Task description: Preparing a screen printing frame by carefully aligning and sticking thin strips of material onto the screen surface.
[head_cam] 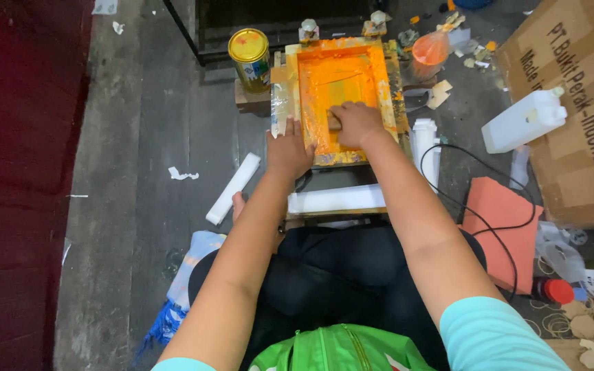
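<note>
- The screen frame [342, 96], coated in orange ink, lay flat on a low stand directly ahead of the seated person, between both outstretched arms.
- The right hand [356, 124] rested inside the frame on the lower part of the mesh, fingers curled and clenched around a squeegee [335, 122]; only a small wooden part of the tool showed at the fingertips.
- The left hand [289, 150] pressed on the frame's near-left corner, fingers spread flat over the edge, grasping nothing.
- The two hands were near each other, the left slightly nearer the body than the right.
- A yellow can [249, 58] stood just beside the frame's far-left corner.
- An orange-stained bag [430, 51] lay near the far-right corner.
- A white strip [337, 199] lay across the stand's near edge, under the forearms; a second white strip [232, 188] lay on the floor to the left.
- A white jerrycan [524, 120] leaned against a cardboard box [579, 117] well to the right.
- A black cable [479, 213] looped over an orange sheet [500, 227] beside the right forearm.
</note>
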